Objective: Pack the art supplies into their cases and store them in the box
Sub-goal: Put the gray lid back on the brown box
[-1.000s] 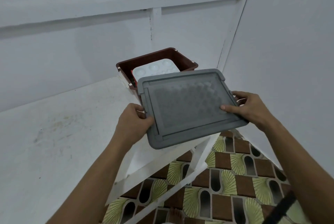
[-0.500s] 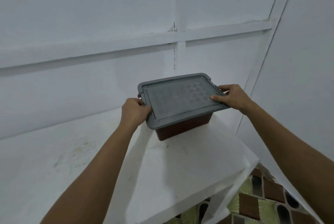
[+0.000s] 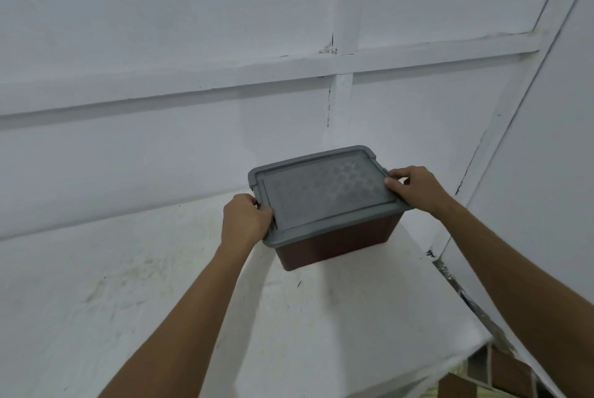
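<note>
Both hands are on the box now. The grey lid [image 3: 324,192] sits flat over the brown box [image 3: 340,245], which stands on the white bench [image 3: 321,317] close to the white panelled wall [image 3: 193,28]. The left hand [image 3: 246,219] has its grip clamped on the lid's near-left edge, fingers curled around the rim and thumb on top. Across the lid from it, the right hand [image 3: 414,188] pinches the far-right edge, thumb on the lid's top and fingers wrapped over the side. Below the right forearm, past the bench corner, a strip of patterned floor [image 3: 501,375] peeks through.
</note>
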{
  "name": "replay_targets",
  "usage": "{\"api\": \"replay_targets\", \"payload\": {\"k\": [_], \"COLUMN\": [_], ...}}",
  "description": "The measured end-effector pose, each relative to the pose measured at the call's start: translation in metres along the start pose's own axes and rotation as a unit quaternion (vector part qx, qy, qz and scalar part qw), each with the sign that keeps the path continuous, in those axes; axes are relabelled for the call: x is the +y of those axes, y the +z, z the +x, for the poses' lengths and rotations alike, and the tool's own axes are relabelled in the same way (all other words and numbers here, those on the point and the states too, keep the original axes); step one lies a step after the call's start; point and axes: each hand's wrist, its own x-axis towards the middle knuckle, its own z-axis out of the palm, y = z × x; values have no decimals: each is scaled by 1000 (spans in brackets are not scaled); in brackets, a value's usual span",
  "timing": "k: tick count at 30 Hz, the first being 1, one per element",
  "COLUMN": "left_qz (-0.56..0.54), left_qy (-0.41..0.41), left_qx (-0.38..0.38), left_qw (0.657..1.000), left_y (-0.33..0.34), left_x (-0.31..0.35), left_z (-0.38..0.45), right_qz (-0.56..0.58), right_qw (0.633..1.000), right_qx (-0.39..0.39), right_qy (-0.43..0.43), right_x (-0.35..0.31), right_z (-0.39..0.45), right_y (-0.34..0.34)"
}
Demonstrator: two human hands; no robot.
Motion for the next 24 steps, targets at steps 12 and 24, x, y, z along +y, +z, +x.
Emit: {"api": "replay_targets", "payload": {"k": [12,24], "left_qz": [36,-29], "left_qy": [9,-48], "left_qx": [34,46], "left_qw": [999,997], "left_y": [12,19], "left_x": [-12,-17], "left_z": [4,15], "right_qz": [37,69], "right_qw": [999,995], "right_qx": [35,14], "right_qy": [11,76], "right_x": [1,5], "right_z": [2,17], "right_y": [4,12]}}
